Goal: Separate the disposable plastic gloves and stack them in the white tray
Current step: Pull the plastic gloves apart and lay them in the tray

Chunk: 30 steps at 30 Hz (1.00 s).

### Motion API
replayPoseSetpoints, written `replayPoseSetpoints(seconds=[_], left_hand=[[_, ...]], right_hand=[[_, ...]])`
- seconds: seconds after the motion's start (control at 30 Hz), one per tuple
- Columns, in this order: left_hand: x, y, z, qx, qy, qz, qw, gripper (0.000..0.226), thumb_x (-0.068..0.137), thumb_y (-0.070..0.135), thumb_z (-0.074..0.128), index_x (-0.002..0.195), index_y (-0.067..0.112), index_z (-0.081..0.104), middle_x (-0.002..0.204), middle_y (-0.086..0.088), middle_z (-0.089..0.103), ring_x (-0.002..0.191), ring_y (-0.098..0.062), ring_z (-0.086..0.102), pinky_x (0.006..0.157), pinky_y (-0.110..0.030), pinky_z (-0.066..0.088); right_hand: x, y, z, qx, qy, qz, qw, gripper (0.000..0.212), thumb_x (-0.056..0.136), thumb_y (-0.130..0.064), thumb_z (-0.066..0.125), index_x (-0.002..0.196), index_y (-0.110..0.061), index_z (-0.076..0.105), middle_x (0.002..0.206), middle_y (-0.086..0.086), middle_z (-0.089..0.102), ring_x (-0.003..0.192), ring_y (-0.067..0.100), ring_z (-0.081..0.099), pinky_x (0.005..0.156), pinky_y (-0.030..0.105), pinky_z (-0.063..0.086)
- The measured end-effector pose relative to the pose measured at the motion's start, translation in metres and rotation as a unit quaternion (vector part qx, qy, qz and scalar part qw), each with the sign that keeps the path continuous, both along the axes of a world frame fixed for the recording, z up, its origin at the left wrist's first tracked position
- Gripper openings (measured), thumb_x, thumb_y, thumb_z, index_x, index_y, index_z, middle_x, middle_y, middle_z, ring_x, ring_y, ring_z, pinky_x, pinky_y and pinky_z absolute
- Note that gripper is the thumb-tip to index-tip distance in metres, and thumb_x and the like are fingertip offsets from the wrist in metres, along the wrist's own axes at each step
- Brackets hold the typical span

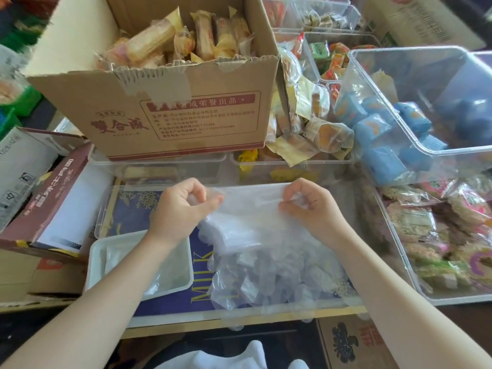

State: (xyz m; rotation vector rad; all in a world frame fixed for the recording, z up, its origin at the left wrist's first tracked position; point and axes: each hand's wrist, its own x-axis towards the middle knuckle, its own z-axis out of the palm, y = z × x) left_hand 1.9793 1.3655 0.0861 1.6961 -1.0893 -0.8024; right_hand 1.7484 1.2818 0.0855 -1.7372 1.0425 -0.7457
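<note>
A bunch of thin, clear disposable plastic gloves hangs between my two hands over a blue printed surface. My left hand pinches the cuff edge on the left side. My right hand pinches the same edge on the right, stretching it flat. Beneath lies a loose heap of more gloves. The white tray sits at the lower left under my left forearm, with a few flat gloves inside it.
A cardboard box of wrapped snacks stands behind. Clear plastic bins with blue packets and other snacks crowd the right side. A maroon box lies to the left, another carton below.
</note>
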Motion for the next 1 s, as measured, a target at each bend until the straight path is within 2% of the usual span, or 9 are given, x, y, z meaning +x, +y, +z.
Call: replayPoseSetpoints(seconds=[0.13, 0.2, 0.27, 0.33, 0.43, 0.53, 0.7, 0.83, 1.0], left_hand=[[-0.001, 0.007, 0.004, -0.006, -0.057, -0.018, 0.998, 0.037, 0.069, 0.025, 0.081, 0.068, 0.032, 0.044, 0.064, 0.013, 0.045, 0.061, 0.000, 0.043, 0.062, -0.013, 0.034], [-0.001, 0.010, 0.009, -0.011, -0.127, -0.050, 0.991, 0.037, 0.075, 0.015, 0.076, 0.076, 0.032, 0.042, 0.073, 0.012, 0.049, 0.073, 0.001, 0.048, 0.067, -0.006, 0.031], [-0.002, 0.010, 0.015, -0.015, -0.171, -0.082, 0.982, 0.038, 0.077, 0.015, 0.074, 0.080, 0.033, 0.041, 0.076, 0.010, 0.050, 0.072, -0.007, 0.047, 0.068, -0.005, 0.031], [-0.003, 0.009, 0.019, -0.011, -0.199, -0.116, 0.973, 0.031, 0.078, 0.015, 0.073, 0.088, 0.027, 0.046, 0.080, 0.010, 0.051, 0.074, -0.008, 0.048, 0.069, -0.005, 0.032], [-0.005, 0.006, 0.022, -0.030, -0.195, -0.162, 0.967, 0.031, 0.080, 0.013, 0.072, 0.104, 0.018, 0.051, 0.080, 0.015, 0.052, 0.077, 0.003, 0.050, 0.068, -0.005, 0.035], [-0.003, 0.004, 0.021, -0.067, -0.164, -0.156, 0.972, 0.049, 0.080, 0.012, 0.071, 0.110, 0.040, 0.045, 0.088, 0.016, 0.056, 0.086, 0.005, 0.051, 0.074, -0.003, 0.034], [0.005, 0.005, 0.011, -0.076, -0.030, -0.007, 0.997, 0.046, 0.072, 0.030, 0.073, 0.104, 0.045, 0.044, 0.091, 0.012, 0.064, 0.082, -0.010, 0.061, 0.081, -0.024, 0.045], [-0.002, 0.002, 0.010, -0.054, 0.246, 0.124, 0.960, 0.038, 0.081, 0.012, 0.069, 0.109, 0.028, 0.049, 0.088, 0.005, 0.065, 0.081, -0.011, 0.059, 0.084, -0.029, 0.046], [-0.015, 0.001, 0.013, 0.005, 0.220, 0.144, 0.965, 0.011, 0.085, 0.031, 0.061, 0.090, 0.022, 0.058, 0.090, 0.010, 0.061, 0.087, -0.003, 0.056, 0.085, -0.024, 0.043]], right_hand=[[0.006, -0.001, -0.016, 0.062, 0.024, -0.049, 0.997, 0.036, 0.080, 0.001, 0.068, 0.079, -0.023, 0.042, 0.074, -0.011, 0.047, 0.063, 0.009, 0.045, 0.055, 0.023, 0.039], [0.008, 0.000, -0.020, 0.047, 0.131, -0.029, 0.990, 0.042, 0.079, -0.008, 0.071, 0.106, -0.026, 0.043, 0.101, -0.005, 0.051, 0.089, 0.017, 0.052, 0.070, 0.025, 0.044], [0.014, 0.002, -0.019, -0.059, 0.270, 0.007, 0.961, 0.072, 0.078, -0.029, 0.074, 0.137, -0.025, 0.033, 0.140, 0.002, 0.035, 0.131, 0.022, 0.032, 0.107, 0.035, 0.030], [0.028, 0.005, -0.013, -0.215, 0.299, 0.060, 0.928, 0.067, 0.078, -0.050, 0.063, 0.137, -0.022, 0.043, 0.152, 0.008, 0.025, 0.143, 0.030, 0.012, 0.114, 0.044, 0.005], [0.050, 0.009, -0.002, -0.227, 0.209, 0.148, 0.940, 0.036, 0.087, -0.040, 0.055, 0.105, -0.011, 0.066, 0.113, 0.007, 0.065, 0.115, 0.025, 0.055, 0.099, 0.030, 0.033], [0.059, 0.010, 0.004, -0.150, 0.121, 0.135, 0.972, 0.014, 0.090, -0.019, 0.060, 0.086, -0.006, 0.063, 0.069, -0.002, 0.056, 0.062, 0.010, 0.045, 0.057, 0.019, 0.032], [0.056, 0.016, -0.003, -0.214, 0.153, 0.059, 0.963, 0.019, 0.090, -0.025, 0.053, 0.088, -0.009, 0.061, 0.069, 0.006, 0.064, 0.062, 0.025, 0.052, 0.055, 0.035, 0.042], [0.058, 0.017, -0.002, -0.236, 0.159, 0.017, 0.959, 0.023, 0.090, -0.029, 0.048, 0.085, -0.009, 0.058, 0.065, 0.008, 0.061, 0.059, 0.032, 0.051, 0.052, 0.037, 0.043], [0.060, 0.022, -0.001, -0.316, 0.240, -0.041, 0.917, 0.021, 0.088, -0.022, 0.050, 0.075, -0.006, 0.054, 0.054, 0.003, 0.052, 0.043, 0.030, 0.047, 0.042, 0.025, 0.031]])
